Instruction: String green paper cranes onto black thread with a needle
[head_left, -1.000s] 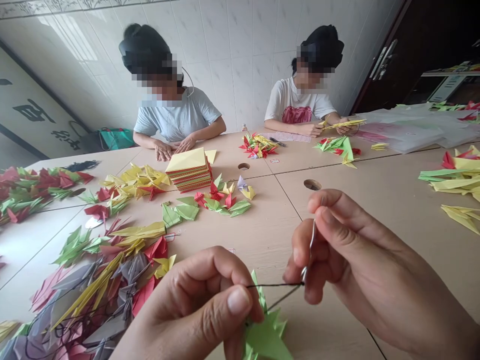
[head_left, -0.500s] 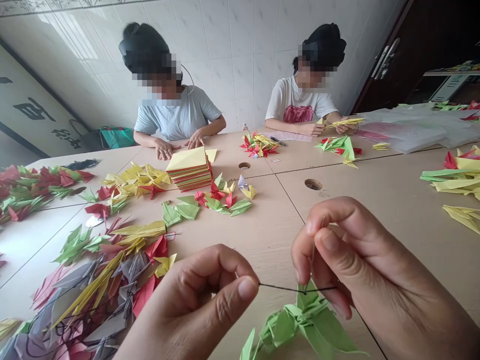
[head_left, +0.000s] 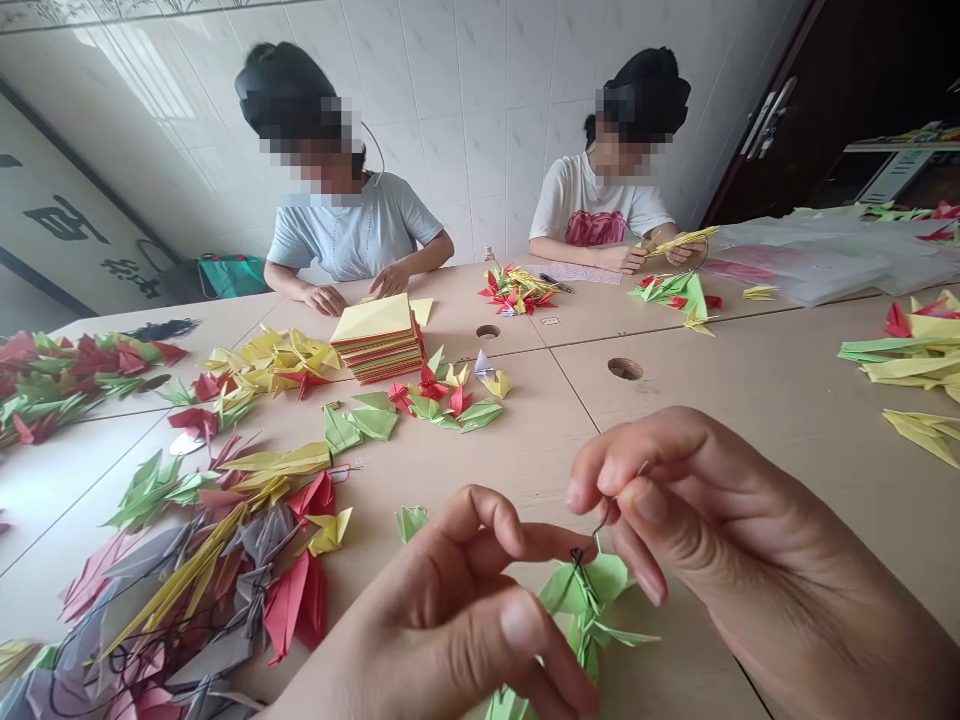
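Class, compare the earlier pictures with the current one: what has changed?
The left hand has let its pinch on the taut black thread go; the thread now bunches beside the thin silver wire. Since the first picture, the green folded-paper pieces have shifted rightward and upward in view. The right hand still pinches the wire; the coloured square-paper stack stayed put.

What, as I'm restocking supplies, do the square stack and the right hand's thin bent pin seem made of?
Stack of square sheets: matte coloured paper, judging by its thin, crisp layered edges.
Bent pin in the right hand: probably metal, being slim and grey; its finish is too small to judge.
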